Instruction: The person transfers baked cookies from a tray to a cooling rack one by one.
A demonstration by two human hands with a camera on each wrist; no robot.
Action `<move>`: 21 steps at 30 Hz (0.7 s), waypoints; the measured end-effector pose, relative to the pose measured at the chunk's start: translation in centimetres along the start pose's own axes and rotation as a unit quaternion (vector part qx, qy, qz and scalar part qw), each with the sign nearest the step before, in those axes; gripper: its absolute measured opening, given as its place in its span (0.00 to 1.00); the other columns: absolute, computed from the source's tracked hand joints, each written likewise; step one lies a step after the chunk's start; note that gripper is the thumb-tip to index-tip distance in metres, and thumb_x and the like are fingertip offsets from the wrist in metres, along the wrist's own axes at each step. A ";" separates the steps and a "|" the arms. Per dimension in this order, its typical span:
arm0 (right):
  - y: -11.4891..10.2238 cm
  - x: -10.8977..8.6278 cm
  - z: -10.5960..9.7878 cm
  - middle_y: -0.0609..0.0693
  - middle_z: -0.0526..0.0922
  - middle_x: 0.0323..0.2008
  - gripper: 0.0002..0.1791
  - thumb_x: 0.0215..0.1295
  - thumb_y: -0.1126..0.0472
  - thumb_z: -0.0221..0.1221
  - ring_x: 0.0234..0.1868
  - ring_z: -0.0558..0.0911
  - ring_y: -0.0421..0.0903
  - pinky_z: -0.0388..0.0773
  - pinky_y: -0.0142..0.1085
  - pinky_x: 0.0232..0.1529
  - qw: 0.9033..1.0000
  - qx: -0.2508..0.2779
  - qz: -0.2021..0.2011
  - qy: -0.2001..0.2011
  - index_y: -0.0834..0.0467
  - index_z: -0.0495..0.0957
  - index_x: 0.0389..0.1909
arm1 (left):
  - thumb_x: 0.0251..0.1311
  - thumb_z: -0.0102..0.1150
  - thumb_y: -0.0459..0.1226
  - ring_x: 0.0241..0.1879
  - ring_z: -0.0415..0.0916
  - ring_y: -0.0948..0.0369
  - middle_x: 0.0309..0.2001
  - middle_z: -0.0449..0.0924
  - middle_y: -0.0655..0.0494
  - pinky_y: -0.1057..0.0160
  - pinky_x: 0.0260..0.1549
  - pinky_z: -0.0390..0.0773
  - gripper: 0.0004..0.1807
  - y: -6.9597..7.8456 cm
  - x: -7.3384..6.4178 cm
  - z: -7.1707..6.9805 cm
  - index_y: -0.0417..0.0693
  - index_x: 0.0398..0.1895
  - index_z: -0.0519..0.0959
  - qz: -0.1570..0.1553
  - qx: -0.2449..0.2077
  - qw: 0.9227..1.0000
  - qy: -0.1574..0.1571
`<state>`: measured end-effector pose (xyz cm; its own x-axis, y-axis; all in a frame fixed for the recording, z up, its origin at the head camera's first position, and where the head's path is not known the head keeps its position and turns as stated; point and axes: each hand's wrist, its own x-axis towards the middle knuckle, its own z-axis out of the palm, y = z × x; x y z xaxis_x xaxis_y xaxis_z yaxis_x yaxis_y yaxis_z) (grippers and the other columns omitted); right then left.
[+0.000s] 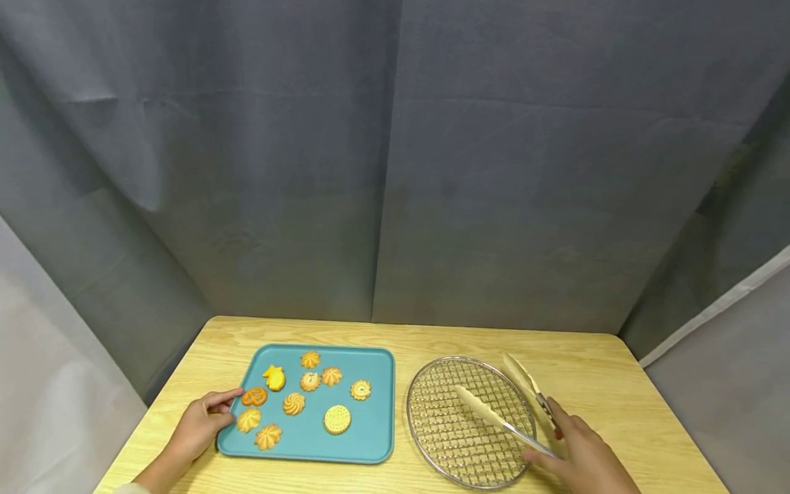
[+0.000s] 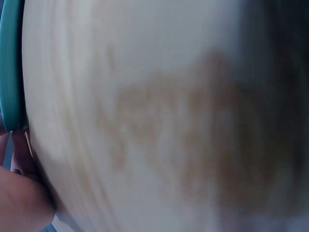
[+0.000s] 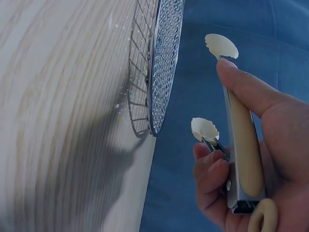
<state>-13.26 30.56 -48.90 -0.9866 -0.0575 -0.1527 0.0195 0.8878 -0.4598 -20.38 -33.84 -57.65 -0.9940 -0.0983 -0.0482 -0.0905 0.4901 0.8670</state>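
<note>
My left hand (image 1: 200,425) pinches the left rim of a teal tray (image 1: 364,439); in the left wrist view its fingers meet the tray's edge. Several cookies lie on the tray: a pretzel-shaped one (image 1: 254,396), a yellow pineapple-shaped one (image 1: 276,379), a round pale one (image 1: 337,419), a swirled one (image 1: 294,403) and flower-shaped ones. My right hand (image 1: 583,449) holds metal tongs (image 3: 245,150) with cream tips and handle grips, thumb along one arm. The tongs' arms are spread apart with nothing between them. One tip reaches over the round wire rack (image 1: 469,439); the other is beyond its right edge.
The tray and the rack stand side by side on a light wooden table (image 1: 623,391), a narrow strip of wood between them. Grey curtains (image 1: 494,171) hang behind the table and along both sides. In the right wrist view the rack shows short wire legs.
</note>
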 end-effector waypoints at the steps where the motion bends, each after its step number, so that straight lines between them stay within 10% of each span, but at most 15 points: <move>1: -0.1 -0.1 0.0 0.59 0.80 0.48 0.62 0.60 0.32 0.67 0.47 0.83 0.57 0.81 0.56 0.41 1.000 0.000 -0.001 0.001 0.70 0.52 0.79 | 0.53 0.66 0.22 0.38 0.73 0.65 0.44 0.80 0.47 0.70 0.38 0.75 0.28 0.1 0.0 0.0 0.35 0.62 0.81 -0.001 0.003 1.000 0.001; 21: -1.9 -0.7 0.2 0.53 0.79 0.45 0.60 0.55 0.33 0.71 0.35 0.78 0.46 0.77 0.45 0.35 0.999 -0.018 -0.029 0.018 0.65 0.58 0.78 | 0.54 0.64 0.22 0.38 0.72 0.64 0.43 0.79 0.47 0.70 0.38 0.76 0.28 0.3 -0.2 0.0 0.33 0.62 0.81 -0.010 -0.005 1.000 -0.004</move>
<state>-12.52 28.77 -48.09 -0.9910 -0.0944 -0.0950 -0.0440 0.8995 -0.4347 -20.24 -33.69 -57.40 -0.9924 -0.1016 -0.0696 -0.1101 0.4789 0.8709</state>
